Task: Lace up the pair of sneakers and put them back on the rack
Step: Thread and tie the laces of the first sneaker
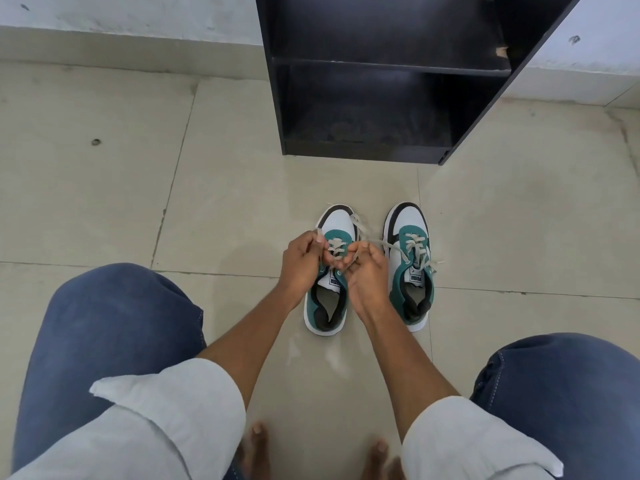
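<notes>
A: The tiled floor (104, 202) is taking up most of the view, with a black rack (381, 109) standing open against the wall. Its two visible shelves are looking bare.

B: And the sneakers?

A: Both are sitting on the floor just in front of the rack, side by side, toes pointing at it. The left sneaker (330, 299) is the one being worked on; the right sneaker (412, 271) is waiting beside it.

B: What are the hands doing?

A: The left hand (301, 265) is pinching one end of the lace (335, 247) up at the sneaker's left side. The right hand (363, 271) is curling closed over the other end at the middle eyelets, and a loose length is trailing off toward the right sneaker.

B: So which step is this?

A: I'd say the lacing of the left sneaker is partly done: a few crossings are showing near the toe, while the upper eyelets by the tongue are looking bare.

B: Next move?

A: Probably pulling both ends evenly snug, then feeding each through the next eyelet up. The right sneaker is showing crossings but loose ends, so it likely needs finishing too before either goes on a shelf.
</notes>
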